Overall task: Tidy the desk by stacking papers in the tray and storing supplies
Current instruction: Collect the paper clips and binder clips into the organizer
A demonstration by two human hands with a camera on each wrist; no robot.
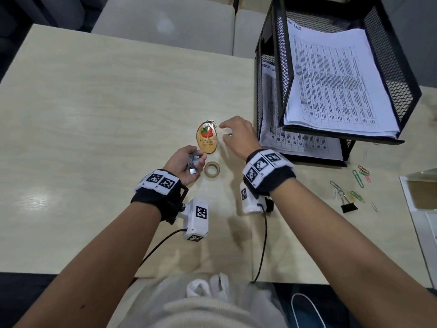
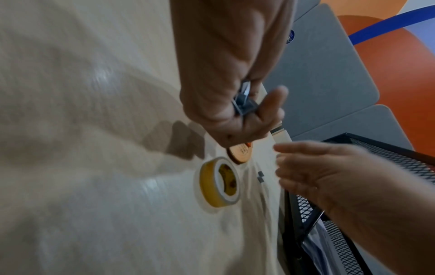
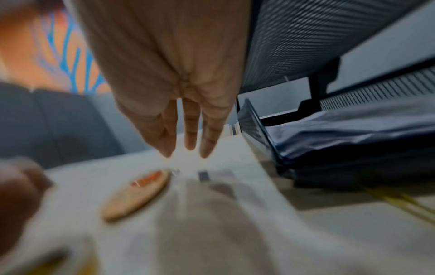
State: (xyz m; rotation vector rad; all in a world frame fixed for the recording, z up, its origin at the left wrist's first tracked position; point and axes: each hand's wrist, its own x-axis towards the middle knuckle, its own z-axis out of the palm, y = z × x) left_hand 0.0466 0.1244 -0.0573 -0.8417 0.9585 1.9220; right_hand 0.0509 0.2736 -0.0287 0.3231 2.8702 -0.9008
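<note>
My left hand is cupped palm up and holds several silver binder clips, seen close up as the silver clips against its palm. My right hand hovers with straight, relaxed fingers over one small silver clip lying on the desk; it holds nothing. Between the hands lies an oval wooden keychain with a red strawberry. A roll of tape sits just right of my left hand. The right wrist view is blurred.
A black mesh two-tier tray stands at the right, with printed papers in both tiers. Coloured paper clips and a black binder clip lie scattered at the right front. A white box shows at the right edge.
</note>
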